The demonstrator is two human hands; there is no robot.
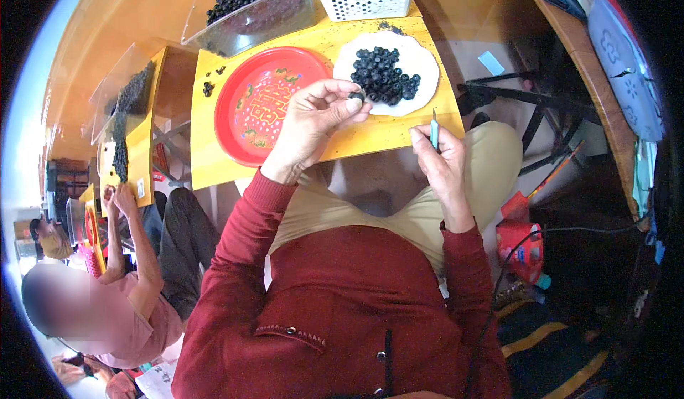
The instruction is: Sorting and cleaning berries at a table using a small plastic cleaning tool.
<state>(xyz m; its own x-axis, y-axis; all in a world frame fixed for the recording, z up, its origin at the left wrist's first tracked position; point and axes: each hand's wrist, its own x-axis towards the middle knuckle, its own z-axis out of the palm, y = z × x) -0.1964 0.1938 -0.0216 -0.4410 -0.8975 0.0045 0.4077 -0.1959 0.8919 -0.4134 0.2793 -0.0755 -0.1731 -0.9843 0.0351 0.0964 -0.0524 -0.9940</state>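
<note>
Between the thumb and fingertips of my left hand [317, 116] is a small dark round ball [357, 95], like a bead or seed; its kind is hard to tell. My left hand is over the gap between the red plate and the white plate. A small knife [434, 135] with a teal handle is gripped in my right hand [444, 162], its thin blade pointing up, at the near right edge of the yellow table [206, 164]. Similar dark balls [385, 70] lie heaped on the white scalloped plate [429, 78]. The round red plate [229, 114] to the left has a printed pattern and holds no balls.
A clear bin [260, 34] full of dark balls and a white perforated basket [370, 10] stand at the table's far side. Loose balls [208, 89] lie left of the red plate. Another person [135, 292] works at a table on the left. A black cable [563, 229] runs at right.
</note>
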